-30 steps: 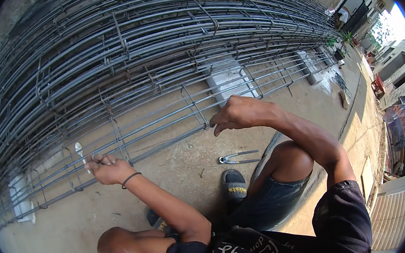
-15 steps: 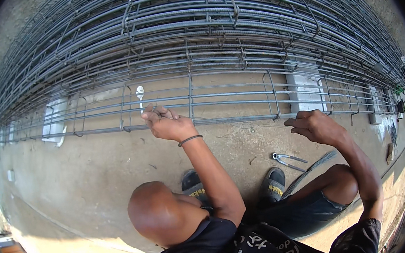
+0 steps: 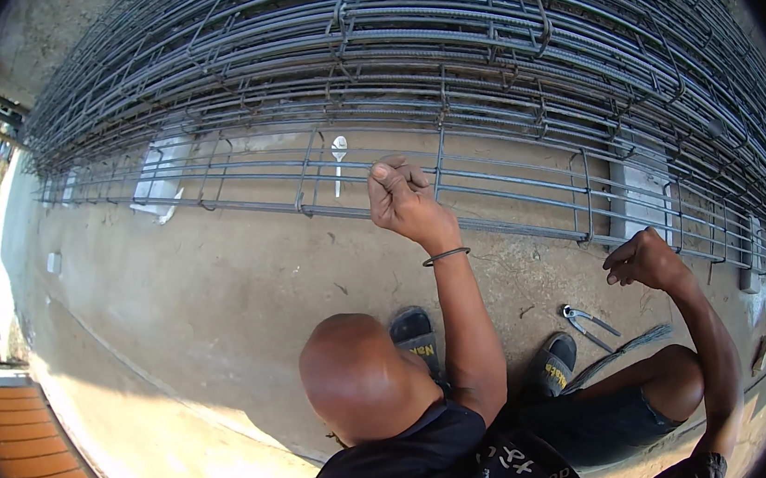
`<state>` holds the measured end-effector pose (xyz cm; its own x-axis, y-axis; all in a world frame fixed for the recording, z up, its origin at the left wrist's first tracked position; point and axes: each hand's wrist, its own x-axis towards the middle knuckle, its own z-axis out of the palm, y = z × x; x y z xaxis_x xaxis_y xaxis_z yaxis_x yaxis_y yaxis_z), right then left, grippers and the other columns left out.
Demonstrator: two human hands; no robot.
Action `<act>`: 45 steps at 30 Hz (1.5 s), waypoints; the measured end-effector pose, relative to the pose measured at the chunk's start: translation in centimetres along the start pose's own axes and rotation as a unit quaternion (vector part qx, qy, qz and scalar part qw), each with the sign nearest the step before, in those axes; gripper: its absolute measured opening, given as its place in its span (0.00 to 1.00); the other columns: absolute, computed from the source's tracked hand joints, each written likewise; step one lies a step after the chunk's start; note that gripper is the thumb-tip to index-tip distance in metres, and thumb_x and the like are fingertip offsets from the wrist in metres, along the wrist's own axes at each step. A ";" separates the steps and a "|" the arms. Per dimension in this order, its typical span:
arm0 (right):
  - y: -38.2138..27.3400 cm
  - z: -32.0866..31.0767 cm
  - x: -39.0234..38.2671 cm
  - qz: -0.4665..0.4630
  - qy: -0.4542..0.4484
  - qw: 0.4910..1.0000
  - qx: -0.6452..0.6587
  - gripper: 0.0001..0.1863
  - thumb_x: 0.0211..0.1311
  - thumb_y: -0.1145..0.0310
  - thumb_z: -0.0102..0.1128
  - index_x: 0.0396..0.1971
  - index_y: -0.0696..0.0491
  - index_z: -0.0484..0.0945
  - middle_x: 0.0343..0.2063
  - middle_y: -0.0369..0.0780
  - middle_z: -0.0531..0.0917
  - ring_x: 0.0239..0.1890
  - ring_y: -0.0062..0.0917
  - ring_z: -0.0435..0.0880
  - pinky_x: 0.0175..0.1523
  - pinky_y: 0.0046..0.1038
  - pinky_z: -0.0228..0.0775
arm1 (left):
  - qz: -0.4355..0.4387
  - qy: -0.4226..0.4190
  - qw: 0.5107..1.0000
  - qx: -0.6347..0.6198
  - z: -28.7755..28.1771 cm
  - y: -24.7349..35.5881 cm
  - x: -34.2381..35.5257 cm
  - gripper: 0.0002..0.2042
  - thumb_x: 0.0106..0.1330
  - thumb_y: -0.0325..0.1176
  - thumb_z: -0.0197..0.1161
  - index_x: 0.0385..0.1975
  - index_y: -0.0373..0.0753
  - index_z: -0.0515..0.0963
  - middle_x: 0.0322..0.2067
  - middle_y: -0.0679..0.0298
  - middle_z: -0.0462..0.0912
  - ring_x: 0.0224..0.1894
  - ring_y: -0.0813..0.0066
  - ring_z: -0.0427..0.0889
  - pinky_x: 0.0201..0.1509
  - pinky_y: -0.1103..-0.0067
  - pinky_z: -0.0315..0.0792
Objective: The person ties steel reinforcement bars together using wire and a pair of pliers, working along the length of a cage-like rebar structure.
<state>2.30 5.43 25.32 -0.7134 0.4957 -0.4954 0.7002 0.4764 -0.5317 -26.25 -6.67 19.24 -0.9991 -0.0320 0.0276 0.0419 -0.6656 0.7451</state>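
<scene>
My left hand, with a dark band at the wrist, is raised at the front rebar cage, fingers curled together; what they grip is hidden. My right hand is lower and farther right, just before the cage, fingers pinched on something too fine to make out. A white plastic spoon shows among the bars, left of my left hand. Steel pincers lie on the concrete below my right hand, beside a bundle of thin wire.
A stack of long rebar cages spans the top. Pale blocks sit under the bars. My two sandals are on the concrete floor. An orange-brown slatted surface lies at lower left.
The view has swung left, shifting the scene rightward. My left hand has turned upward with fingers more curled. My right hand has moved down, away from the bars.
</scene>
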 end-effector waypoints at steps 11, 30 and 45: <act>-0.7 -1.3 -0.7 -0.041 0.057 0.997 0.023 0.13 0.47 0.84 0.59 0.35 0.61 0.82 0.22 0.44 0.83 0.20 0.24 0.82 0.27 0.24 0.75 | -0.094 -0.036 0.993 0.054 -1.5 0.1 1.9 0.18 0.71 0.44 0.50 0.29 0.33 0.76 0.14 0.66 0.75 0.11 0.90 0.55 0.13 0.87 0.46; -5.0 -3.2 -1.1 -0.085 0.326 0.929 -0.151 0.03 0.45 0.76 0.65 0.23 0.58 0.81 0.21 0.44 0.82 0.22 0.36 0.82 0.29 0.31 0.72 | -0.211 -0.593 0.746 0.220 5.4 -2.0 -14.5 0.14 0.67 0.38 0.55 0.27 0.34 0.82 0.13 0.59 0.76 0.16 0.72 0.75 0.24 0.75 0.66; -3.8 -3.3 -1.4 -0.285 0.228 0.912 -0.185 0.10 0.45 0.80 0.63 0.31 0.57 0.82 0.23 0.39 0.81 0.23 0.28 0.82 0.28 0.27 0.73 | -0.412 -0.651 0.637 0.039 3.7 -2.7 -12.1 0.11 0.65 0.30 0.58 0.24 0.31 0.81 0.12 0.67 0.74 0.14 0.82 0.70 0.19 0.81 0.62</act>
<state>0.74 5.39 30.30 -0.9376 0.3022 0.1718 0.2415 0.9218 -0.3032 -14.27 -1.77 19.36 0.1576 0.9828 0.0968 -0.4495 -0.0158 0.8931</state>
